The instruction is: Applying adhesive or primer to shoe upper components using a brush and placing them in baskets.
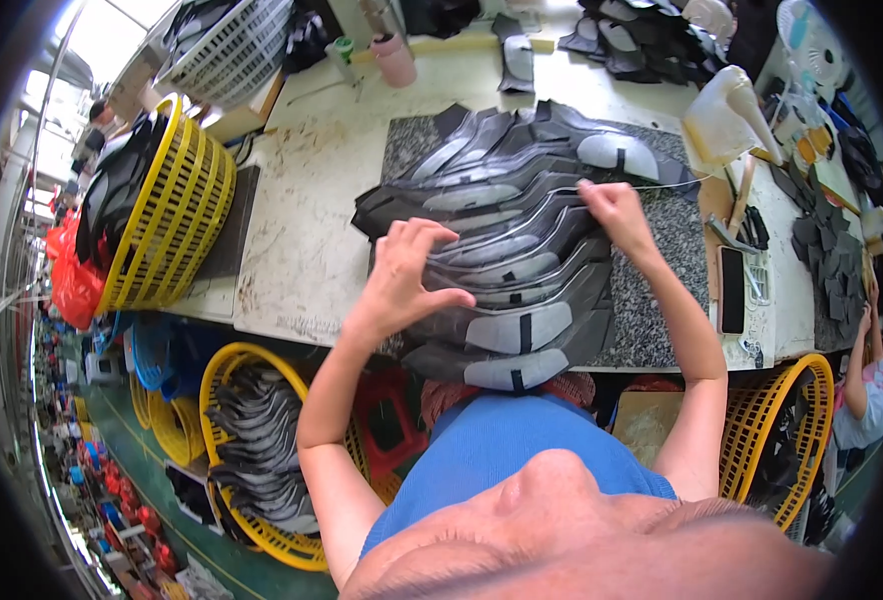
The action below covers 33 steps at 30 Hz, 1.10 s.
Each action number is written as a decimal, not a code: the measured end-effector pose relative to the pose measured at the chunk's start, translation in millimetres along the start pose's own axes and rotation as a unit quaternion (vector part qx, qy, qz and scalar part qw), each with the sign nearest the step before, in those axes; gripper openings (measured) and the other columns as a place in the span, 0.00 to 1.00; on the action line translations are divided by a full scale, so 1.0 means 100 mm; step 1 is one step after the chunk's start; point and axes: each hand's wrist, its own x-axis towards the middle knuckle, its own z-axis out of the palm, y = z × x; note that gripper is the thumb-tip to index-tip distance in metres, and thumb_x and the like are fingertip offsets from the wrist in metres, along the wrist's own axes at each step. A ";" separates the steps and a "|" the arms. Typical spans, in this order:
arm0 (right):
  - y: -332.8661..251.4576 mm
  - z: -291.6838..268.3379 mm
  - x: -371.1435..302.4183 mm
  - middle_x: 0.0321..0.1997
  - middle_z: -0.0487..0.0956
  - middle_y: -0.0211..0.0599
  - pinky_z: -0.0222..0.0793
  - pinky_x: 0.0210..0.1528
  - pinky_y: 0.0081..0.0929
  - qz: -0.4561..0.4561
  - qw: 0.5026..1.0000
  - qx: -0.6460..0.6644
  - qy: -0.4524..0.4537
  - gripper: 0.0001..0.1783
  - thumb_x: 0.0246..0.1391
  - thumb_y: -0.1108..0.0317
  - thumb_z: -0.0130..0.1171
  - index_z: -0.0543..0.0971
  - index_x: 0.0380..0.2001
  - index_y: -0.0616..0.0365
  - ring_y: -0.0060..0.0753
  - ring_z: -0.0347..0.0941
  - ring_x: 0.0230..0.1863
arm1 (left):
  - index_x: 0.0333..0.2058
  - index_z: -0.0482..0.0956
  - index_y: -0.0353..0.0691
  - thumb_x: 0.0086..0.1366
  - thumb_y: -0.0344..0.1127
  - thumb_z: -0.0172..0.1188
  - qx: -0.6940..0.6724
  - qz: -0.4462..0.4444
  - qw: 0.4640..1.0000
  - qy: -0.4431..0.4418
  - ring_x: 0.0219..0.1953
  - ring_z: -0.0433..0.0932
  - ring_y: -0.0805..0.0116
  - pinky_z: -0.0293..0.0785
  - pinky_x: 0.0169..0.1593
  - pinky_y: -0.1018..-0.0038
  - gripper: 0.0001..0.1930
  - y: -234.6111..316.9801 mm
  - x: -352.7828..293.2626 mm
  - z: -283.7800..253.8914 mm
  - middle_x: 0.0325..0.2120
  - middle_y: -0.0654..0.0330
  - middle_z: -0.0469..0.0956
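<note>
Overlapping rows of curved black pieces (517,330), with shiny grey patches and small black strips, cover the worktable in front of me. They look like cut foam or fabric parts. My left hand (404,272) is over their left side, thumb and fingers spread apart, holding nothing. My right hand (617,213) is closed in a pinch at the right edge of the rows. From it a thin pale rod (674,185), perhaps a wire or thin handle, stretches rightward; the fingers hide its other end. A speckled grey slab (662,300) lies under the pieces.
A yellow basket (177,200) of black parts stands left on the table, others (262,350) on the floor. At the right are a cloudy plastic jug (727,115), a phone (732,290) and dark scraps (827,250). A pink bottle (394,60) stands behind. Another person (865,400) is far right.
</note>
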 end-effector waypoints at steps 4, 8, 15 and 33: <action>-0.32 -0.04 -0.29 0.15 0.59 0.25 0.48 0.24 0.31 -0.088 0.990 0.074 0.080 0.32 0.67 0.49 0.60 0.69 0.17 0.62 0.17 0.54 0.21 | 0.57 0.73 0.41 0.40 0.58 0.82 0.032 -0.027 0.997 -0.059 0.58 0.69 0.52 0.64 0.62 0.55 0.48 -0.17 -0.19 -0.04 0.53 0.57 0.72; -0.93 0.14 -1.04 0.17 0.68 0.30 0.58 0.18 0.26 -0.228 0.971 -0.024 -0.062 0.23 0.51 0.58 0.78 0.73 0.20 0.57 0.22 0.65 0.18 | 0.50 0.75 0.40 0.41 0.52 0.83 0.041 -0.021 0.998 -0.033 0.53 0.71 0.53 0.68 0.59 0.59 0.40 -0.25 -0.16 0.05 0.46 0.57 0.72; -0.94 0.86 -1.77 0.59 0.81 0.33 0.81 0.31 0.30 -0.396 0.887 -0.128 -0.199 0.28 0.47 0.69 0.67 0.80 0.55 0.54 0.34 0.84 0.30 | 0.43 0.76 0.42 0.36 0.58 0.83 0.112 -0.002 0.993 -0.032 0.52 0.70 0.55 0.70 0.53 0.60 0.40 -0.26 -0.10 0.07 0.44 0.59 0.71; -0.65 1.17 -1.82 0.68 0.77 0.32 0.75 0.28 0.27 -0.404 0.848 -0.321 -0.117 0.31 0.54 0.70 0.60 0.75 0.64 0.53 0.26 0.80 0.26 | 0.38 0.88 0.33 0.55 0.47 0.79 -0.272 -0.091 0.913 -0.288 0.35 0.79 0.77 0.74 0.42 0.79 0.22 0.54 0.81 -0.48 0.33 0.62 0.86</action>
